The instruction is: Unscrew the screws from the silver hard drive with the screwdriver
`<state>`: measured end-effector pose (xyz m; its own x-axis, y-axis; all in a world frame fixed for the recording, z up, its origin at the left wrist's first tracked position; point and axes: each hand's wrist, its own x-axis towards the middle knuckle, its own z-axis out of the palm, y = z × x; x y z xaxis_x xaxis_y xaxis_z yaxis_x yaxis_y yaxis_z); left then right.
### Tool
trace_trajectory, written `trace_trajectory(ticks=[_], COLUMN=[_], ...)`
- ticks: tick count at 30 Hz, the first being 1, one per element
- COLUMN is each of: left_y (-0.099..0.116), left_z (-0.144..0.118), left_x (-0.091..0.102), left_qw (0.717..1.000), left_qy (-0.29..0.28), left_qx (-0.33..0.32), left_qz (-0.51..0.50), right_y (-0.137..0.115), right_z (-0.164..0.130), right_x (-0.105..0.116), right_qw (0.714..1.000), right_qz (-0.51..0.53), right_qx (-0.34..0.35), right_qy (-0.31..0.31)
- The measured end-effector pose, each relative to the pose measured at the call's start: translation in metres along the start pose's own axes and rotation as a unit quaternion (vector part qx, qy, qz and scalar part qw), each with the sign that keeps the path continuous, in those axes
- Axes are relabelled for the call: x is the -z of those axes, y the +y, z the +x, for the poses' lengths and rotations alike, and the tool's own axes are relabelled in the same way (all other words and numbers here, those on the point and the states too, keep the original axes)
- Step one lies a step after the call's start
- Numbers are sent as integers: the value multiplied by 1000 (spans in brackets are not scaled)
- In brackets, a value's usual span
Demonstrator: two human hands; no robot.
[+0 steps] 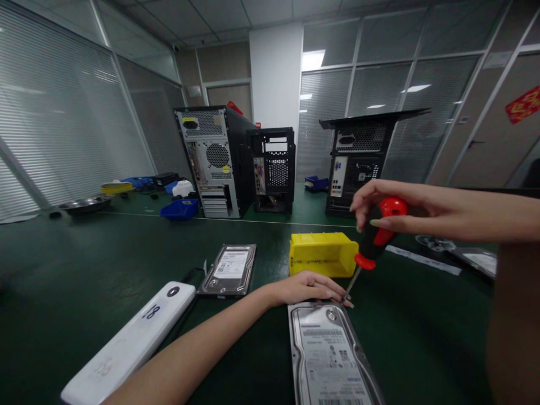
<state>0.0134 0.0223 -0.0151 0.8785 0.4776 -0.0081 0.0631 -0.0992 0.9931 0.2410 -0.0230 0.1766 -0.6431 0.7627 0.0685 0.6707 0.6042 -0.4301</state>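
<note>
A silver hard drive (331,354) lies label-up on the green table in front of me. My left hand (310,288) rests flat at its far edge, fingers steadying the drive's top corner. My right hand (379,203) grips the red and black handle of a screwdriver (375,239), held tilted, with its thin tip down at the drive's far right corner beside my left fingertips. A yellow parts bin (323,254) stands just behind my left hand.
A second hard drive (230,270) lies to the left, near a long white device marked 18 (135,340). Three computer cases (215,160) stand at the back. Blue bins (180,209) and a metal dish (84,203) sit far left. More parts (476,259) lie right.
</note>
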Motion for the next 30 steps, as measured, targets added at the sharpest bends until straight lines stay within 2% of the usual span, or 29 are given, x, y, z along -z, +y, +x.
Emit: trace_trajectory(ticks=[12, 24, 30], left_y=[-1, -4, 1], left_z=[0, 1, -1], left_x=[-1, 3, 1], left_qw=[1000, 1000, 1000], left_qy=[8, -5, 10], left_qx=[1, -3, 11], left_qz=[-15, -8, 14], right_y=[-5, 2, 2], right_z=[10, 2, 3], right_x=[-2, 1, 1], right_qw=[1000, 998, 998], right_qz=[8, -25, -34], right_qx=[-9, -46, -42], right_qy=[16, 34, 24])
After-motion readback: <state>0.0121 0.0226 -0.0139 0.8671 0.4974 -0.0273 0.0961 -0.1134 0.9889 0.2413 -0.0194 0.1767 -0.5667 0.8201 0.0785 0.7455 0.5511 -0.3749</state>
